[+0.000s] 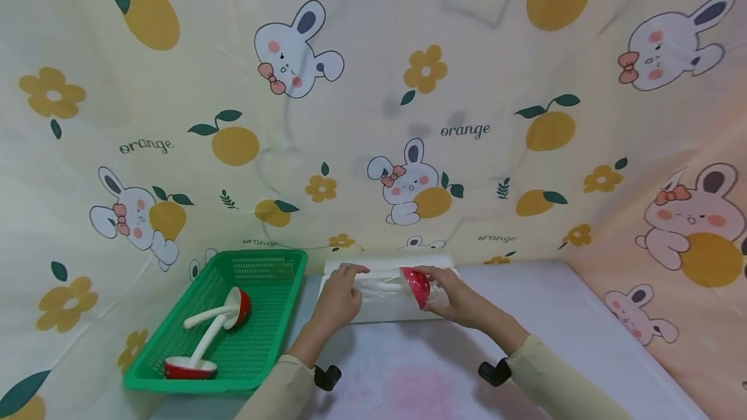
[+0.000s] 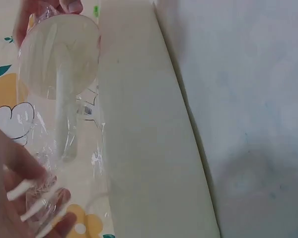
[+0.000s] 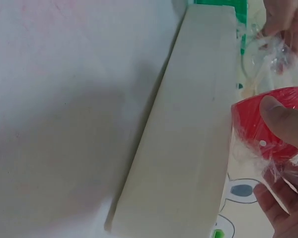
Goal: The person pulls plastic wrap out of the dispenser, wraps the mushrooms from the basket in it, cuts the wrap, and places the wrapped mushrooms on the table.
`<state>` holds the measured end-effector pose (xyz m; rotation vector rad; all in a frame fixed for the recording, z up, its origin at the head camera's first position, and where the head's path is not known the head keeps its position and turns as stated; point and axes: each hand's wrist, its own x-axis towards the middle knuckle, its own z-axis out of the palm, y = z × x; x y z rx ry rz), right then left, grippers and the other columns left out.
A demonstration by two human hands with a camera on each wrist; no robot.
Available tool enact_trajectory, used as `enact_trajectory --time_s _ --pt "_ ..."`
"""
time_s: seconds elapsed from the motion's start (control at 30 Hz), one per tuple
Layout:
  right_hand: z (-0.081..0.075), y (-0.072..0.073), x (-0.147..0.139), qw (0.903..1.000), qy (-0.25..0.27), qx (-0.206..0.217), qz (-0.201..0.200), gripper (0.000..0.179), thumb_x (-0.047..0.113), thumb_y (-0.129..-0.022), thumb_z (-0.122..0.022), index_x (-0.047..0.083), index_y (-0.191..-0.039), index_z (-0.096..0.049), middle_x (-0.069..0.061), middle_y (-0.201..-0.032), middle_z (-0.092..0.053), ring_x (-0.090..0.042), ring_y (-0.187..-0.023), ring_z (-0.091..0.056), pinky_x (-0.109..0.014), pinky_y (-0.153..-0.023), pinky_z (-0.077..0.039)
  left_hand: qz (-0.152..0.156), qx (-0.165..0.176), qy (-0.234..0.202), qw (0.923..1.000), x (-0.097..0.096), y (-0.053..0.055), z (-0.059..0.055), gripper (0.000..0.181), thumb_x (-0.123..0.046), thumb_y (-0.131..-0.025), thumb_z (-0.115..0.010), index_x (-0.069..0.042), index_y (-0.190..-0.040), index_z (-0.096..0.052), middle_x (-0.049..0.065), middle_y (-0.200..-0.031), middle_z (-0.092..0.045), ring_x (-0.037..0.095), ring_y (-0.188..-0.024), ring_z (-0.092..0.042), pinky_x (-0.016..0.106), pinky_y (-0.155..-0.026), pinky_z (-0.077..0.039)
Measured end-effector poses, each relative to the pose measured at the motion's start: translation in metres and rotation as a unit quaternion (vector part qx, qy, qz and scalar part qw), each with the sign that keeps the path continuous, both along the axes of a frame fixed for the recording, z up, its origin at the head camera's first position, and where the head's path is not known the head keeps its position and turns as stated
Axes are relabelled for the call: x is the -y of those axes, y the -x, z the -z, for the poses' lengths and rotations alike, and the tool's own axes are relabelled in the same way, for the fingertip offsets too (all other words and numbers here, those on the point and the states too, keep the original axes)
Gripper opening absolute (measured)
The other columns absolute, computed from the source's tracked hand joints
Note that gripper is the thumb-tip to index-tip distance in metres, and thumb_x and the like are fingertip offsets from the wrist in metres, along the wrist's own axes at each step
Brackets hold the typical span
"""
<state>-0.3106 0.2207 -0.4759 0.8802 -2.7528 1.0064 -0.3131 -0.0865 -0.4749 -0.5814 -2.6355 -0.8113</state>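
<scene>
Sleeves (image 1: 283, 389) lie at six o'clock. Left grip (image 1: 340, 295) pinches clear film (image 1: 382, 289), right grip (image 1: 461, 300) a red mushroom (image 1: 416, 287). Wrapping seems underway; next calls for closing it, I'd say.

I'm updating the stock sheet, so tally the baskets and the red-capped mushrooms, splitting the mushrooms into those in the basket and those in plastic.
Green basket: 1
Red-capped mushrooms in the basket: 2
Red-capped mushroom in clear plastic: 1
Total: 4
</scene>
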Motion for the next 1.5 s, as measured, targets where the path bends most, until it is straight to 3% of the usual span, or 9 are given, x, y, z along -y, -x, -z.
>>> enact_trajectory --time_s 0.13,0.3,0.43,0.67,0.9,1.5 --pt "-0.001 0.002 0.002 1.0000 -0.004 -0.003 0.007 0.093 0.010 -0.086 -0.092 0.027 -0.161 -0.041 -0.008 -0.156 -0.051 -0.035 -0.141 -0.050 -0.055 -0.104 -0.056 0.019 0.016 0.041 0.9989 -0.003 0.001 0.000 0.039 -0.013 -0.098 -0.067 -0.015 -0.137 -0.065 0.008 -0.137 -0.064 0.035 -0.123 -0.058 0.057 -0.105 -0.047" --pt "-0.003 0.004 0.002 0.9997 -0.001 -0.022 0.006 0.090 0.013 -0.084 -0.094 0.026 -0.158 -0.045 -0.006 -0.156 -0.054 -0.036 -0.140 -0.051 -0.059 -0.105 -0.054 0.010 0.014 0.097 0.9952 -0.009 0.006 0.000 0.039 -0.029 -0.095 -0.085 -0.019 -0.129 -0.068 0.003 -0.128 -0.069 0.030 -0.121 -0.060 0.053 -0.103 -0.050" --pt "-0.005 0.005 0.000 0.9996 0.003 -0.029 -0.005 0.087 0.016 -0.085 -0.094 0.026 -0.157 -0.047 -0.005 -0.153 -0.056 -0.034 -0.136 -0.057 -0.052 -0.103 -0.057 -0.001 -0.002 0.106 0.9944 -0.012 0.010 -0.002 0.031 -0.027 -0.094 -0.086 -0.020 -0.121 -0.073 -0.002 -0.118 -0.075 0.025 -0.116 -0.063 0.047 -0.101 -0.052" --pt "-0.014 0.005 -0.004 0.9991 0.012 -0.041 -0.004 0.085 0.016 -0.088 -0.091 0.028 -0.159 -0.045 -0.008 -0.156 -0.054 -0.037 -0.135 -0.059 -0.048 -0.097 -0.061 -0.007 -0.021 0.069 0.9974 -0.009 0.008 -0.017 0.029 -0.027 -0.094 -0.084 -0.019 -0.121 -0.077 -0.002 -0.116 -0.078 0.024 -0.108 -0.068 0.046 -0.098 -0.055" --pt "-0.029 0.007 -0.004 0.9978 0.025 -0.058 -0.022 0.087 0.013 -0.090 -0.089 0.027 -0.161 -0.043 -0.006 -0.157 -0.054 -0.037 -0.134 -0.060 -0.054 -0.100 -0.058 0.000 -0.019 0.025 0.9995 -0.005 0.002 -0.035 0.028 -0.027 -0.095 -0.081 -0.016 -0.121 -0.077 0.002 -0.122 -0.078 0.027 -0.114 -0.070 0.049 -0.102 -0.056" --pt "-0.040 0.007 -0.001 0.9957 0.032 -0.083 -0.024 0.084 0.013 -0.090 -0.089 0.031 -0.159 -0.044 -0.004 -0.154 -0.057 -0.036 -0.133 -0.060 -0.056 -0.100 -0.058 0.002 -0.044 -0.005 0.9990 0.001 -0.004 -0.048 0.028 -0.028 -0.097 -0.079 -0.016 -0.122 -0.078 0.004 -0.123 -0.078 0.028 -0.118 -0.070 0.048 -0.103 -0.056"
